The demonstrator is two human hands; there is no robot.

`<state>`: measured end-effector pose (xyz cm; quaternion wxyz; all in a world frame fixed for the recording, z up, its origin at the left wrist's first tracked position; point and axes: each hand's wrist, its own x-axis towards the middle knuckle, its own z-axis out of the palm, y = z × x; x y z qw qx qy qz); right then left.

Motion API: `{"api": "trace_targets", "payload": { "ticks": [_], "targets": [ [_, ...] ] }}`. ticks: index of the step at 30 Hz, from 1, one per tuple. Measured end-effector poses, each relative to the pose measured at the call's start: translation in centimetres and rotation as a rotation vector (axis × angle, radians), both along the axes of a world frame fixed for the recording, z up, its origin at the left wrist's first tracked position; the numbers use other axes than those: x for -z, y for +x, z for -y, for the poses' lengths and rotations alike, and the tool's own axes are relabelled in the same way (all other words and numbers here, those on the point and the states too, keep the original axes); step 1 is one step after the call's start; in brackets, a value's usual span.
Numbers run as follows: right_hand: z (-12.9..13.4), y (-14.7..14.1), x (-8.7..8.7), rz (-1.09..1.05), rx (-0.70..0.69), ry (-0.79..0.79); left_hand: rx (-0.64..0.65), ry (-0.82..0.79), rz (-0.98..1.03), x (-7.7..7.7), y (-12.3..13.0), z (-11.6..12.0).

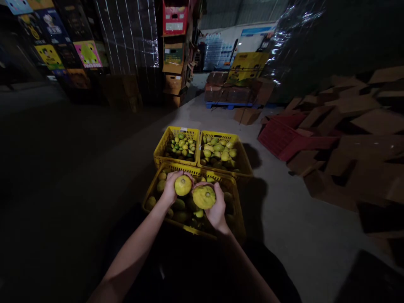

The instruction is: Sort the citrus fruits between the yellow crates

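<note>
My left hand [171,188] is wrapped round a yellow papaya [183,185], its round stem end facing me. In my right hand [217,209] is a larger yellow-green papaya [204,197] with a ridged, lumpy skin. Both fruits are held side by side above the near yellow crate [234,184], where more green and yellow papayas [179,205] lie in shade. My hands and forearms hide part of that crate's contents.
Behind stand two yellow crates: the left crate [158,152] holds smaller green-yellow fruit [181,143], the right crate [245,162] larger ones [224,155]. Flattened cardboard boxes [366,151] and a red crate [280,136] lie to the right. A blue pallet [229,105] carries cartons farther back.
</note>
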<state>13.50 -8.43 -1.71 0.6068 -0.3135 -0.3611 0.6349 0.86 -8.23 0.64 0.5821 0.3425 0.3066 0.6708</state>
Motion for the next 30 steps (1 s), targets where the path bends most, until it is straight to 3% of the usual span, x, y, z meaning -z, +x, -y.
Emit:
{"api": "trace_targets", "payload": {
  "ticks": [7, 17, 20, 24, 30],
  "targets": [
    [-0.2, 0.2, 0.0, 0.045, 0.059, 0.065, 0.016, -0.085, 0.086, -0.1, 0.1, 0.1],
    [-0.5, 0.0, 0.1, -0.043, 0.042, -0.036, 0.022, -0.057, 0.043, -0.7, 0.3, 0.1],
    [-0.9, 0.0, 0.0, -0.131, -0.012, -0.179, 0.031, -0.166, 0.134, -0.8, 0.3, -0.1],
    [-1.4, 0.3, 0.1, -0.205, -0.183, -0.371, 0.086, -0.472, 0.310, -0.4, -0.2, -0.6],
    [-1.6, 1.0, 0.5, -0.237, -0.285, -0.329, 0.102, -0.638, 0.400, 0.4, -0.8, -1.4]
  ]
}}
